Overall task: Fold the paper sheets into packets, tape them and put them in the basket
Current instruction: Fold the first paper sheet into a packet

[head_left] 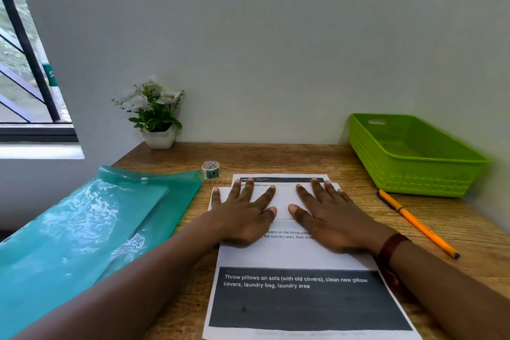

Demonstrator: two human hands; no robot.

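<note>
Left hand [242, 214] and right hand [329, 217], flat and spread, hold nothing, pressing the sheet [289, 257] beneath them. Sweep outward to sharpen the crease. Basket [400, 181]: beyond the right hand.

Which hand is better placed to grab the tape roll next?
Left, most likely. The tape roll sits just beyond the left hand, off the far-left corner of the paper. The right hand lies flat on the paper's other side, nearer the basket, and could hold the fold down.
</note>
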